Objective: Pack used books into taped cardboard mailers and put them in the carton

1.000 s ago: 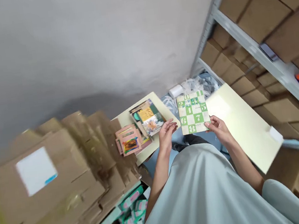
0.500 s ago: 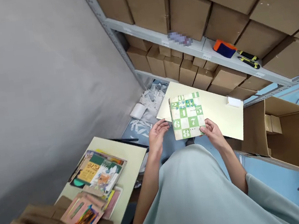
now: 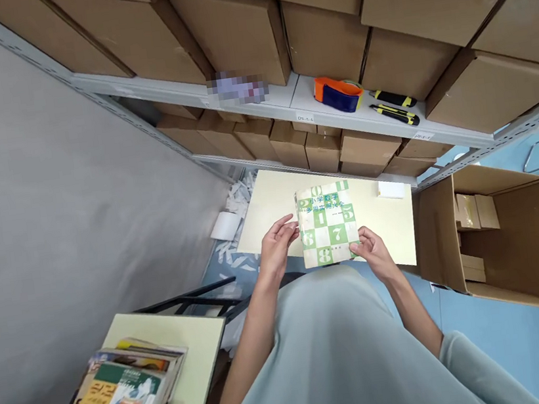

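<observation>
I see the green-and-white checked paperback book (image 3: 328, 226) between my left hand (image 3: 276, 249), at its left edge, and my right hand (image 3: 373, 256), at its lower right corner. Behind it lies the pale yellow flat board (image 3: 271, 212), under the grey metal shelf (image 3: 307, 107). The open brown cardboard box (image 3: 522, 275) stands right of the board. The orange-and-blue tape dispenser (image 3: 337, 93) sits on the shelf, left of two black-and-yellow utility knives (image 3: 393, 106). The stack of printed paperbacks (image 3: 121, 397) lies at my near left.

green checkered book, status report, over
Right hand pinches green and white checkered paperback book at its lower right corner. Left hand open at its left edge. Pale yellow board below, nothing blocking.
</observation>
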Demonstrator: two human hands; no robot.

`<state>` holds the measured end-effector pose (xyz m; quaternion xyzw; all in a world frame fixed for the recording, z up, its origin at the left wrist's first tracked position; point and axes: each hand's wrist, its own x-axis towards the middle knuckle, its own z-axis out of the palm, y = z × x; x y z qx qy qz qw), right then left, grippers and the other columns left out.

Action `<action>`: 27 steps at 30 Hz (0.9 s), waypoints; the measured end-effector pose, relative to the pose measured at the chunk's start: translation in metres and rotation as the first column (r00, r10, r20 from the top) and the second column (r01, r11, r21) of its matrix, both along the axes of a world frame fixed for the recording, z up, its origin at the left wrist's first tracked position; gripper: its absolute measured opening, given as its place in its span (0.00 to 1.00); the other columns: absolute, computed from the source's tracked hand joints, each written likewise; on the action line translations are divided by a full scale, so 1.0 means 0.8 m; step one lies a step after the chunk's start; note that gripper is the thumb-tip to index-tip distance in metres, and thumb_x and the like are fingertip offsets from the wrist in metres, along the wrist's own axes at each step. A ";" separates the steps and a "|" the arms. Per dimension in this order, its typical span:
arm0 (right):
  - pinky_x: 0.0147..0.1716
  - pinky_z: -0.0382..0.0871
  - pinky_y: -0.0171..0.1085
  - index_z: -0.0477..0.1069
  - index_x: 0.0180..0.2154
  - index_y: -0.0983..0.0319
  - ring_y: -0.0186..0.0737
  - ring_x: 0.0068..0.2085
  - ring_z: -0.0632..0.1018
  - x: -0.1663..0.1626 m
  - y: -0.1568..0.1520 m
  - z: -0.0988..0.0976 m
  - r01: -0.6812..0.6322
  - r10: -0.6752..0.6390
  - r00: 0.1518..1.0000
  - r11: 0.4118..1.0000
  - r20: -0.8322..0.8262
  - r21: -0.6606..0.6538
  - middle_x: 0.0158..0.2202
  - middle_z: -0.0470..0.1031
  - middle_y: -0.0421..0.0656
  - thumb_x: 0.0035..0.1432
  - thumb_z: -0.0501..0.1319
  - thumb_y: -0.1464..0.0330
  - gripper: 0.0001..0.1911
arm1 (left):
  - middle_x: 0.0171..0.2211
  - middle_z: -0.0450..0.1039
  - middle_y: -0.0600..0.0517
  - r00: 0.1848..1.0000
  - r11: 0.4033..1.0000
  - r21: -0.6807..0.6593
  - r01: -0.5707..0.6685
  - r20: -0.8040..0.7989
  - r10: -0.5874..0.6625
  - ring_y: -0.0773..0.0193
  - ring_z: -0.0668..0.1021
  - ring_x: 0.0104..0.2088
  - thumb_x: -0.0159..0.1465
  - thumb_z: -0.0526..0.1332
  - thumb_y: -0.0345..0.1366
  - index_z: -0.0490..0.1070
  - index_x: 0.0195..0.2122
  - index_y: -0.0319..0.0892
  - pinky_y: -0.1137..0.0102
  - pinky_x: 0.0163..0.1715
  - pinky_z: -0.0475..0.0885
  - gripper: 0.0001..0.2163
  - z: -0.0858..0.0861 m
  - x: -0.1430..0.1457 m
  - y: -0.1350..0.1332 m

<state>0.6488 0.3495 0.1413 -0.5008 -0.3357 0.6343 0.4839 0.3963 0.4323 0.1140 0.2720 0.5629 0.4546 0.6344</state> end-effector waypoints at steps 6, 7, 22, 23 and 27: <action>0.34 0.75 0.36 0.70 0.37 0.56 0.38 0.34 0.77 0.029 0.006 -0.007 0.117 -0.116 0.993 0.993 -0.037 0.024 0.35 0.78 0.38 0.57 0.79 0.49 0.24 | 0.44 0.85 0.46 0.995 0.995 0.010 0.095 0.015 -0.096 0.57 0.84 0.46 0.47 0.84 0.46 0.82 0.53 0.42 0.61 0.56 0.77 0.32 0.009 0.026 0.034; 0.34 0.75 0.36 0.70 0.36 0.56 0.37 0.34 0.77 0.030 0.006 -0.006 0.136 -0.135 0.990 0.990 -0.034 0.025 0.35 0.77 0.38 0.57 0.79 0.50 0.24 | 0.44 0.85 0.46 0.994 0.994 0.018 0.104 0.016 -0.105 0.57 0.84 0.47 0.47 0.84 0.44 0.82 0.53 0.42 0.61 0.56 0.77 0.32 0.009 0.027 0.039; 0.35 0.74 0.37 0.68 0.37 0.55 0.39 0.35 0.75 -0.064 0.020 0.019 0.286 -0.288 0.952 0.958 0.107 0.039 0.33 0.77 0.38 0.57 0.78 0.48 0.25 | 0.72 0.71 0.40 0.952 0.947 0.146 0.287 0.064 -0.298 0.45 0.81 0.64 0.52 0.82 0.42 0.79 0.58 0.46 0.53 0.65 0.76 0.32 -0.006 -0.037 0.095; 0.36 0.74 0.37 0.68 0.36 0.55 0.39 0.35 0.76 -0.074 0.021 0.021 0.301 -0.304 0.946 0.953 0.112 0.043 0.33 0.77 0.38 0.57 0.78 0.48 0.25 | 0.70 0.73 0.39 0.954 0.951 0.133 0.280 0.071 -0.291 0.48 0.84 0.58 0.52 0.82 0.43 0.79 0.58 0.45 0.53 0.63 0.78 0.32 -0.007 -0.045 0.099; 0.38 0.75 0.37 0.70 0.37 0.55 0.37 0.34 0.75 -0.115 0.021 0.026 0.375 -0.378 0.919 0.926 0.109 0.052 0.33 0.77 0.37 0.57 0.78 0.50 0.23 | 0.62 0.81 0.36 0.961 0.969 0.058 0.239 0.125 -0.245 0.55 0.88 0.45 0.56 0.80 0.47 0.78 0.59 0.42 0.54 0.60 0.80 0.31 -0.010 -0.084 0.118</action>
